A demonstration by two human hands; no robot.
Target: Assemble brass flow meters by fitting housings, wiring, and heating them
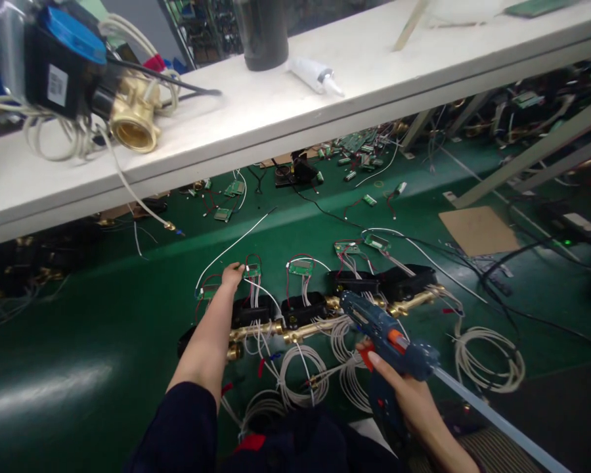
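My right hand [398,381] is wrapped round a blue hot glue gun [381,328], a finger at its orange-red trigger. A long translucent glue stick [492,414] sticks out of its back. The nozzle points up and left, over a row of brass meter bodies [308,330] with black housings [303,310]. My left hand [232,274] reaches forward, fingers closed together by the left edge of a small green circuit board [253,270]; whatever they pinch is too small to make out. A second circuit board [300,267] lies to the right, wired to its housing.
A white shelf [217,135] crosses above the green bench, bearing a brass valve [135,118] with a black and blue body and a white tube [315,73]. Coiled grey cables [490,358] lie near me. Cardboard [479,230] and black cables are at right.
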